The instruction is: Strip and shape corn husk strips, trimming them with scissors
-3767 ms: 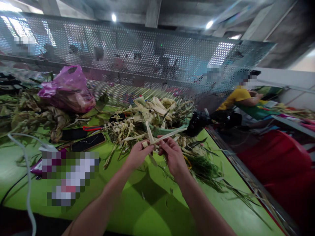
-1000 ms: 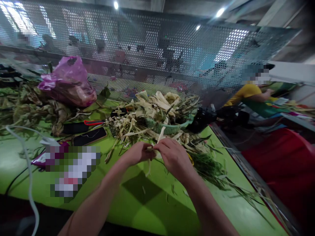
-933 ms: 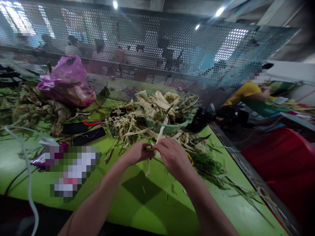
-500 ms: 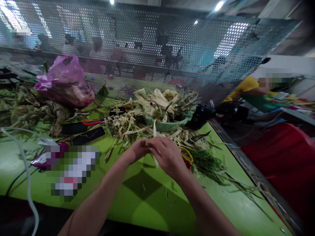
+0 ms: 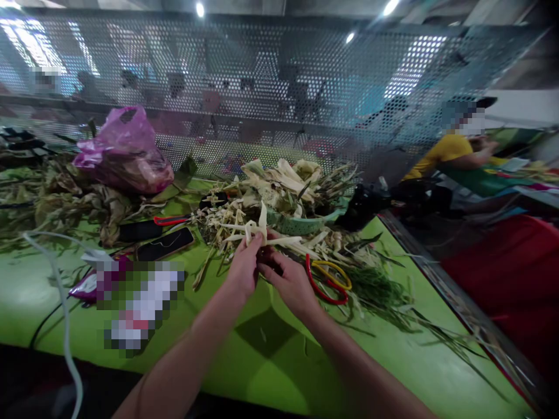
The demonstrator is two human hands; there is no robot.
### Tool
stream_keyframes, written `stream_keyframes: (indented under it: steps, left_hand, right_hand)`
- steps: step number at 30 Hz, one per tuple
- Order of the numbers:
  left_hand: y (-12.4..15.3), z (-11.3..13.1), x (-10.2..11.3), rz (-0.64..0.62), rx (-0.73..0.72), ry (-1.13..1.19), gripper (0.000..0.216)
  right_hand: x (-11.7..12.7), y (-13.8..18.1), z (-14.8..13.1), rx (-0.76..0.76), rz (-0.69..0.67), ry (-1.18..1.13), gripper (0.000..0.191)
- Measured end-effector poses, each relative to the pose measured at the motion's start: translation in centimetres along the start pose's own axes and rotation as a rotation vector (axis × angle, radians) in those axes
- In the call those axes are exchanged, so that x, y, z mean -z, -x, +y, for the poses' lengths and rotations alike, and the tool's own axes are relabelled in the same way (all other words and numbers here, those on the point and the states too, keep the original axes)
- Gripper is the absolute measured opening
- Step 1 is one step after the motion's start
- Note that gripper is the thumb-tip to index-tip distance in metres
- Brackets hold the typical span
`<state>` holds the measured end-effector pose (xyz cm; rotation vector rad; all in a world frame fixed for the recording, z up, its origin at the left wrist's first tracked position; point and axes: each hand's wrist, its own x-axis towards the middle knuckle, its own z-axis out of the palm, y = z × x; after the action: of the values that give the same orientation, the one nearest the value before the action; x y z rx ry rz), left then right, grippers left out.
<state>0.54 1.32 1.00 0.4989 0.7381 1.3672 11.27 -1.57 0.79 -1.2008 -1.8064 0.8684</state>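
Note:
A small folded piece of pale dry leaf strips is held up over the green table, its ends sticking out upward and to both sides. My left hand pinches it, thumb across the front. My right hand is closed with fingers curled against its lower right side; the fingertips are partly hidden. Just right of that hand lie scissors with red and yellow handles. Behind both hands stands a green basket heaped with dry husks.
Left are a phone, a red-handled cutter and a purple plastic bag. A white cable crosses the left edge. Green sprigs lie right. Behind runs a perforated metal screen; a person in yellow sits far right.
My hands have drawn apart and turned, bringing the folded leaf piece into view between them. The scissors show more fully. The whole view has shifted slightly.

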Motion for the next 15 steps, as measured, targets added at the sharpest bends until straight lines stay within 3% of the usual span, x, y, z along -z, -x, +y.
stream_keyframes:
  steps: [8,12,15]
  left_hand:
    - [0.3,-0.9,-0.6,0.010,-0.048,-0.037,0.037]
    - [0.0,-0.4,-0.3,0.055,-0.097,-0.134,0.033]
    - [-0.4,0.5,0.1,0.117,-0.158,-0.174,0.032]
  right_hand:
    - [-1.0,-0.5,1.0,-0.123,0.029,-0.252,0.018]
    - [-0.6,-0.5,1.2,-0.141,-0.027,-0.110,0.013]
    - [0.1,-0.2,0.9,-0.119,-0.160,0.083,0.008]
